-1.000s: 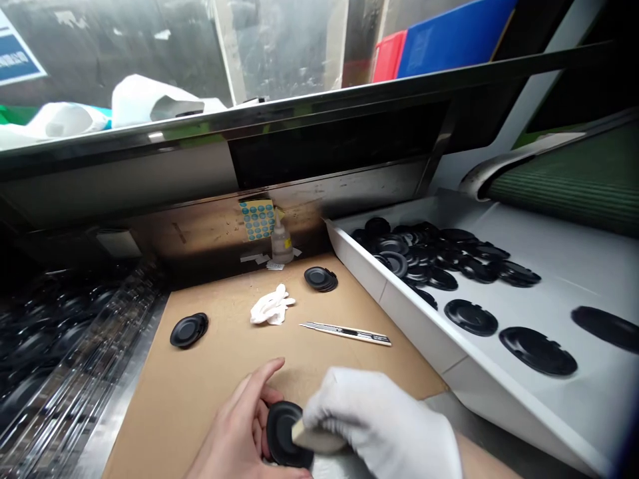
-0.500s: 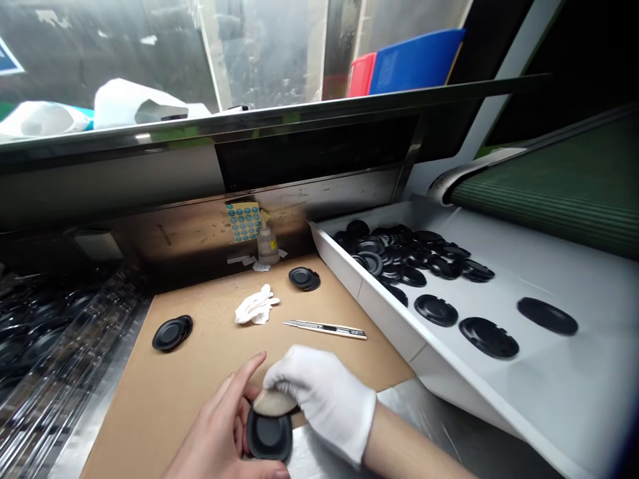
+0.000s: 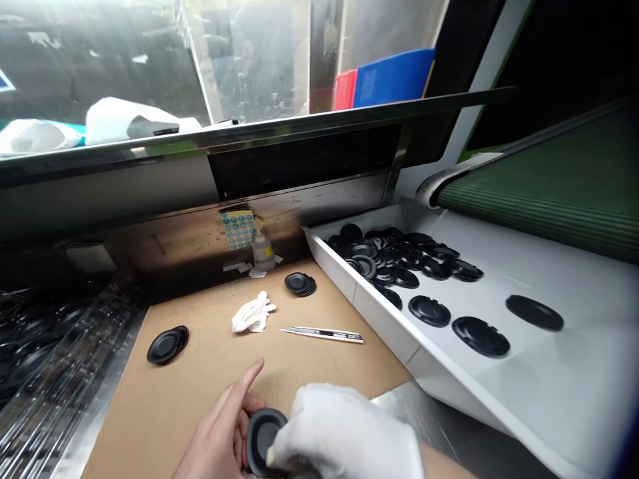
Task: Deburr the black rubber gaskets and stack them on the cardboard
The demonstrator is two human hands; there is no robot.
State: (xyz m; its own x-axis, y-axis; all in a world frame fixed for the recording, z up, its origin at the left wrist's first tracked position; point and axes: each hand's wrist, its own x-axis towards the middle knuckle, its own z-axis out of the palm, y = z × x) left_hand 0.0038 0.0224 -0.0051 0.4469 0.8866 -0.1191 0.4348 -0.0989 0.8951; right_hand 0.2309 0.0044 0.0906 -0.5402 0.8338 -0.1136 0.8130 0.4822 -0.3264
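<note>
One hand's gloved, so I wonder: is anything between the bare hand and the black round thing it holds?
Nothing visible: the bare left hand holds the black round thing directly. The gloved right hand hides part of it.

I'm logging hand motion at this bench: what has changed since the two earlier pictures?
Since half a second ago, the gloved right hand has moved the beige pad from the far rim of the black part to its near right side. Nothing was visibly let go; the bare left hand keeps holding the part. The utility knife, crumpled white glove, left stack and far stack stay put on the cardboard.
</note>
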